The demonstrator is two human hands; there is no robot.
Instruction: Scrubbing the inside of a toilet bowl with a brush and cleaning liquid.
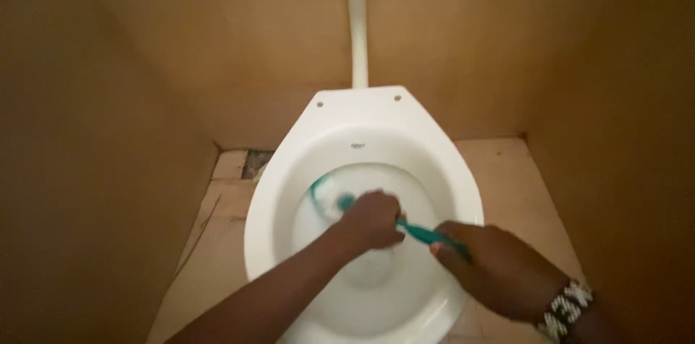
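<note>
A white toilet bowl (pixel 286 192) without a seat stands in the middle of the head view. A teal toilet brush (pixel 414 229) reaches into the bowl, its blurred white and teal head (pixel 323 194) against the left inner wall. My left hand (pixel 371 219) is closed around the brush's handle near the head, inside the bowl. My right hand (pixel 492 266) grips the rear end of the handle over the bowl's right rim. A beaded black and white band (pixel 567 308) is on my right wrist.
Tan walls close in on the left, right and back. A white pipe (pixel 357 18) runs up the back wall behind the bowl. Pale floor tiles (pixel 217 221) lie on both sides, with a dark patch (pixel 255 163) at the back left corner.
</note>
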